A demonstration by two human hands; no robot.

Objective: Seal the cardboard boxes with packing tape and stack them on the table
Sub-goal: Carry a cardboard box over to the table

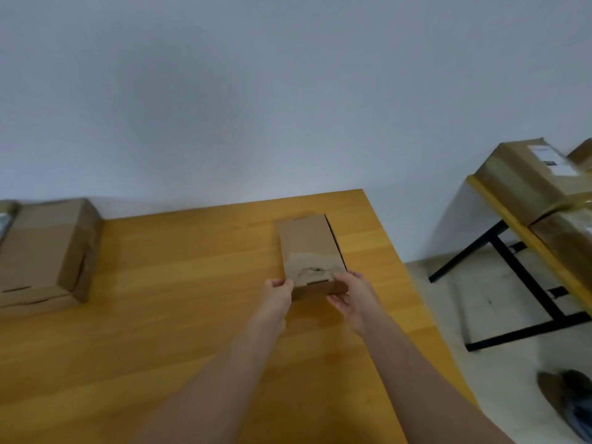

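Now both hands are on it: the left hand (278,294) grips the near left corner of the small flat brown cardboard box (312,251), and the right hand (352,296) grips the near right corner, fingers curled round the edge. That box lies toward the far right part of the yellow-brown wooden table (192,315). Over at the left edge, a stack of bigger brown cardboard boxes (48,248) sits on the same table, well apart.

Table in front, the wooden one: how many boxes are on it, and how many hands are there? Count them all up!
Cardboard boxes: 3 (held box, upper stacked box, lower stacked box)
Hands: 2 (left hand, right hand)
Total: 5
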